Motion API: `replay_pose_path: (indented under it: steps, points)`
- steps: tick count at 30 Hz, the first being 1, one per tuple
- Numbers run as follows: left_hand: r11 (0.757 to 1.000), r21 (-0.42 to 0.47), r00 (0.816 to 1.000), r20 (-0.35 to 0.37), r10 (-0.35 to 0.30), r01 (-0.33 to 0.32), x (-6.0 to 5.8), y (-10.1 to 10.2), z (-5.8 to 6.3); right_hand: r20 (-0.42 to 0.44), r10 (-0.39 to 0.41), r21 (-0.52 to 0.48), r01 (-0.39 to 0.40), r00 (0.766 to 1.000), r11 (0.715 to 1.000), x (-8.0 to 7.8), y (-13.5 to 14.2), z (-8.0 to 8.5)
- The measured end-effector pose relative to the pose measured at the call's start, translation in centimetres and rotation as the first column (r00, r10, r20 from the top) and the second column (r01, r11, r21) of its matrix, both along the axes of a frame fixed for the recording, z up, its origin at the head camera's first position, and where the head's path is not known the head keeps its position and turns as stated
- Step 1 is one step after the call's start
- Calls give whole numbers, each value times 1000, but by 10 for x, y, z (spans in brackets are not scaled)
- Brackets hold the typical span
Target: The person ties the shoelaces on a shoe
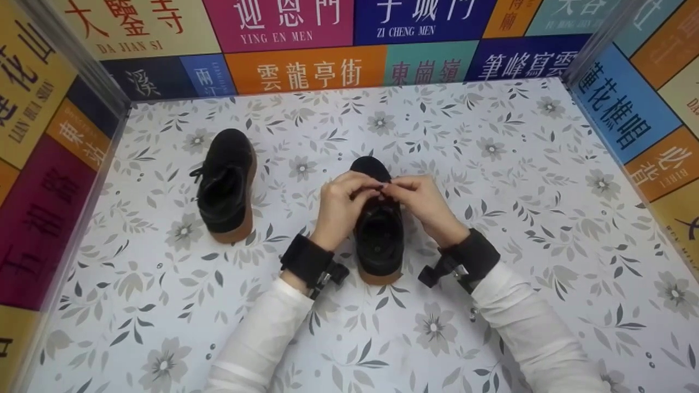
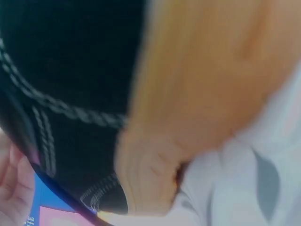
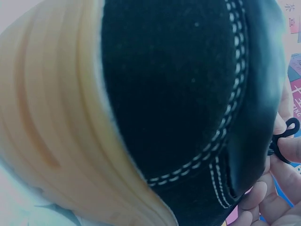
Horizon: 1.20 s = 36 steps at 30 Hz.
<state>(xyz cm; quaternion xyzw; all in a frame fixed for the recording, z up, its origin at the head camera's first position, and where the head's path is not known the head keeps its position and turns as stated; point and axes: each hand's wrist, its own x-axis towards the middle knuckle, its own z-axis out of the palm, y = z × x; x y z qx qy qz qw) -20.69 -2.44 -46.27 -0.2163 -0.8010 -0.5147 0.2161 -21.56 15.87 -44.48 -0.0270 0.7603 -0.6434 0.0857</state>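
A black low shoe (image 1: pixel 377 262) with a tan sole stands in the middle of the surface, toe pointing away. Over its lacing my left hand (image 1: pixel 339 202) pinches the shoelace from the left, thumb against forefinger. From the right, my right hand (image 1: pixel 426 204) does the same, its fingertips almost meeting the left ones. A loop of black shoelace (image 3: pixel 296 121) shows between fingers in the right wrist view. Black upper with white stitching and the tan sole (image 2: pixel 197 84) fill most of the left wrist view, so the left fingertips are hidden there.
To the left stands the matching black shoe (image 1: pixel 232 147), its lace tied at the side of the opening. Both shoes rest on a floral white sheet (image 1: pixel 491 180). Colourful panels with lettering (image 1: pixel 306 71) wall the back and both sides.
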Motion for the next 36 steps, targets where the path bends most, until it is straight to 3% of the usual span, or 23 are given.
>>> replay_pose_path:
  steps: [7, 12, 15, 23, 26, 30, 36]
  points:
    - [992, -128, 981, -188, -43, 19, 2, -6, -4, 32, -15, 9, 15, 999, 1000, -1, 0, 0]
    - [975, -223, 932, -353, -80, -1, 1, -8, -7, 46, -10, -2, 10, 999, 1000, -1, 0, 1]
    - [965, -262, 908, -408, -99, -12, 1, -9, -7, 40, -9, 4, 9, 999, 1000, -1, 0, 1]
    - [934, -358, 895, -419, -153, -8, 3, -14, -11, 65, -23, -27, 25, 998, 999, 1, 0, 2]
    - [928, -373, 898, -405, -171, 8, 4, -15, -13, 79, -27, -34, 30, 997, 999, 1, 1, 2]
    - [939, -341, 914, -366, -176, 44, 5, -14, -12, 83, -25, -21, 27, 996, 999, 1, 2, 2]
    - [965, -258, 939, -318, -132, 49, 4, -8, -7, 82, -28, -11, 29, 996, 1000, 2, 2, 3]
